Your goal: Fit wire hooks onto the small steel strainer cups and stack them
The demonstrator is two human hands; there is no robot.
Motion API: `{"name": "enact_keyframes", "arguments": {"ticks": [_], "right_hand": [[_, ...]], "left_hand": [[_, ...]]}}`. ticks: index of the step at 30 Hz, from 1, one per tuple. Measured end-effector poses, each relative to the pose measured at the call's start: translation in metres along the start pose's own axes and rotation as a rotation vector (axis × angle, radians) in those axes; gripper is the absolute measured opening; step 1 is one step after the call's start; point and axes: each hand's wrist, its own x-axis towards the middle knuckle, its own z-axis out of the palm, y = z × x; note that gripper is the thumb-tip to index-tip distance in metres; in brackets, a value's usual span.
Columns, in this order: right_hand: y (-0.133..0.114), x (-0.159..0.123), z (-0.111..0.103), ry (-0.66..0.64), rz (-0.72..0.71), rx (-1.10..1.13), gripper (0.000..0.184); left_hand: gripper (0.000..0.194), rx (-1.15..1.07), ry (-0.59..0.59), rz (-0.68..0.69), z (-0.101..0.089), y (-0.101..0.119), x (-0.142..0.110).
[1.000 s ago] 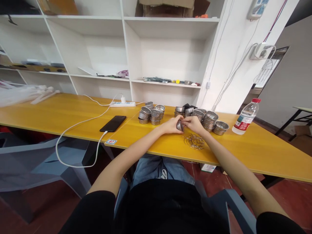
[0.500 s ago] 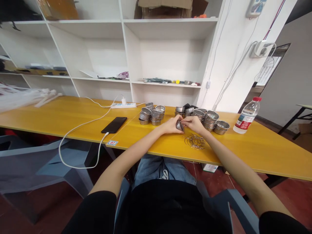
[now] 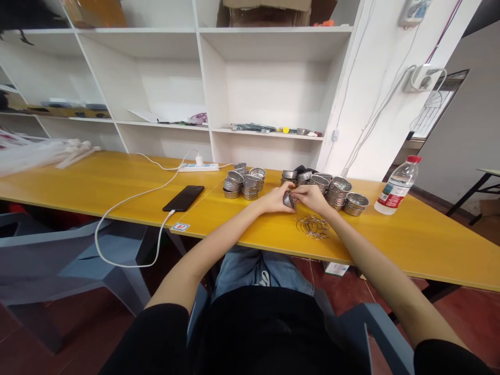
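My left hand is closed round a small perforated metal cup, which it holds tilted on its side above the table. The fingers of my right hand are pinched together at the cup's right side; whatever is between them is too small to make out. Just below my right hand lies a tangled heap of thin wire rings. Stacks of similar metal cups stand behind and to the right of my right hand. Another group of stacked cups stands to the left, beyond my left forearm.
A black phone on a white charging cable lies left on the yellow table. Behind it is a white power strip. A bottle with a red cap stands at the right. White shelves rise along the back edge.
Both hands stay at the cup with almost the same grip. The whole view has shifted very slightly; nothing on the table has visibly moved.
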Motion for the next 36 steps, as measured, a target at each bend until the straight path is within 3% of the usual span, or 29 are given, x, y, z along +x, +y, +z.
{"name": "enact_keyframes", "arguments": {"ticks": [5,15,21,29,34,36], "right_hand": [[0.000,0.000,0.008,-0.113,-0.037,0.022,0.025],[-0.004,-0.001,-0.002,0.007,-0.001,-0.038,0.028],[-0.005,-0.001,0.008,-0.112,-0.019,0.007,0.018],[-0.001,0.000,-0.003,0.029,0.053,-0.005,0.020],[-0.004,-0.001,0.004,-0.110,0.123,0.120,0.016],[-0.006,0.000,0.006,-0.106,0.130,0.136,0.015]], "left_hand": [[0.089,0.052,0.051,-0.060,-0.009,-0.014,-0.003],[0.087,-0.011,-0.012,0.019,0.002,0.003,-0.002],[0.082,0.053,0.084,-0.090,-0.006,-0.005,-0.009],[0.086,-0.035,0.022,-0.028,0.008,0.004,-0.005],[0.084,-0.024,0.097,-0.107,0.002,-0.007,-0.007],[0.084,-0.010,0.083,-0.110,-0.001,-0.007,-0.010]]}}
